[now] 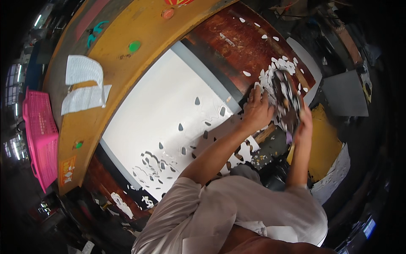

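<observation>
A dark oval object with white and brown patches (286,101), smeared by motion, is tilted on edge at the table's right part. My right hand (303,125) grips its right side; its kind cannot be made out. Facing it from the left, my left hand (258,111) rests with fingers stretched out among small white teardrop-shaped cut pieces (284,64), heaped along the object's upper left side. Left of my arms lies a large white sheet (156,97) with several teardrop holes punched through it, mostly in its lower half.
A yellow machine beam (114,63) with a green button (134,46) and a red button (168,13) spans the left. Papers (84,84) lie on it. A pink basket (40,135) stands at far left. Loose white pieces dot the reddish-brown board (228,38). A grey sheet (346,93) is at right.
</observation>
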### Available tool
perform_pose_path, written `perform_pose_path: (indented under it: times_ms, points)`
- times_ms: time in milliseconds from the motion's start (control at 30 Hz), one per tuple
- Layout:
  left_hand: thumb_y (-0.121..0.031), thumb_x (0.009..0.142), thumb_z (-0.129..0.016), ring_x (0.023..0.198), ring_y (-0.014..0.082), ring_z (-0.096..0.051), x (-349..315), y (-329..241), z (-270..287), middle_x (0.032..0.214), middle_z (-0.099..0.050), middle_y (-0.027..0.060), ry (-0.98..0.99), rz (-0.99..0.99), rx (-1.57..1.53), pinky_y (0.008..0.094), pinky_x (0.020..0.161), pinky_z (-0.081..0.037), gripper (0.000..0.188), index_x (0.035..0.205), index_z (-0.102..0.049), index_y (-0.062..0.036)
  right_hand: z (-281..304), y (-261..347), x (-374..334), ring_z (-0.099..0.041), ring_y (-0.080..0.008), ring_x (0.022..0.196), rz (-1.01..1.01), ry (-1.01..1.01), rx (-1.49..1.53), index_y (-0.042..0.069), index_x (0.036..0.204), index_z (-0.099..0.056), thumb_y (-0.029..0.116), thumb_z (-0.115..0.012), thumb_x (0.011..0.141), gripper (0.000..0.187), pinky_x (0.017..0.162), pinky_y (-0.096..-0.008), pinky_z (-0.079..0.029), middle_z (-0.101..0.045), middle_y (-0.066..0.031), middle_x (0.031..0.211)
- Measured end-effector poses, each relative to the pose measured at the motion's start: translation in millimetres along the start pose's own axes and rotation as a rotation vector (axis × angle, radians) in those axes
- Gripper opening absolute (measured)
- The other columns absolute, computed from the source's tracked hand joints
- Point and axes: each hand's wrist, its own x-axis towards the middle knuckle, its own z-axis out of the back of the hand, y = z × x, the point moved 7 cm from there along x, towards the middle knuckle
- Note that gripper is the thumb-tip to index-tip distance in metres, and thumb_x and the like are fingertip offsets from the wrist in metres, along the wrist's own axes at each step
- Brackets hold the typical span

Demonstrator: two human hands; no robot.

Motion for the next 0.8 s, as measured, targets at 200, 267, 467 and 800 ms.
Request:
perform_pose_path:
  times_ms: [200, 267, 467, 800]
  points:
    - [-0.018, 0.099, -0.071, 0.133, 0.0423, -0.06, -131.2, -3.2, 50.2, 0.144, -0.061, 0.0217, -0.069, -0.108, 0.157, 0.0455, 0.109, -0.052, 0.042, 0.134, -0.065, 0.0043, -125.5, -9.6, 162.7, -0.068, -0.0208, 0.119, 0.133, 0.329, -0.68, 0.002, 0.148, -0.066, 0.033, -0.082, 0.092, 0.066, 0.105, -0.0327, -0.051, -0.073, -0.0112, 0.132]
    - [-0.017, 0.1, -0.071, 0.122, 0.0412, -0.065, -186.5, 18.4, 70.0, 0.133, -0.068, 0.0194, -0.022, 0.008, -0.001, 0.045, 0.103, -0.055, 0.035, 0.13, -0.069, 0.0003, -153.6, -41.3, 195.1, -0.071, -0.0212, 0.112, 0.126, 0.368, -0.887, 0.004, 0.147, -0.067, 0.034, -0.084, 0.09, 0.067, 0.101, -0.0319, -0.053, -0.077, -0.013, 0.126]
    - [-0.013, 0.105, -0.067, 0.115, 0.0356, -0.073, -402.9, 87.0, 124.5, 0.127, -0.073, 0.0228, -0.533, 0.634, -0.207, 0.0388, 0.098, -0.057, 0.029, 0.13, -0.07, 0.0004, -207.6, -132.4, 183.4, -0.076, -0.036, 0.112, 0.26, 0.46, -1.22, 0.013, 0.146, -0.069, 0.051, -0.081, 0.081, 0.076, 0.102, -0.0394, -0.056, -0.078, -0.0273, 0.118]
    - [-0.022, 0.111, -0.063, 0.087, 0.01, -0.067, -554.8, 119.6, 75.2, 0.101, -0.075, 0.0056, -1.11, 0.836, -0.599, 0.0272, 0.078, -0.057, 0.031, 0.129, -0.072, 0.002, -221.3, -98.1, 87.6, -0.069, -0.0415, 0.121, 0.737, 0.519, -1.288, -0.001, 0.126, -0.076, 0.027, -0.073, 0.097, 0.041, 0.105, -0.0457, -0.054, -0.075, -0.0244, 0.126]
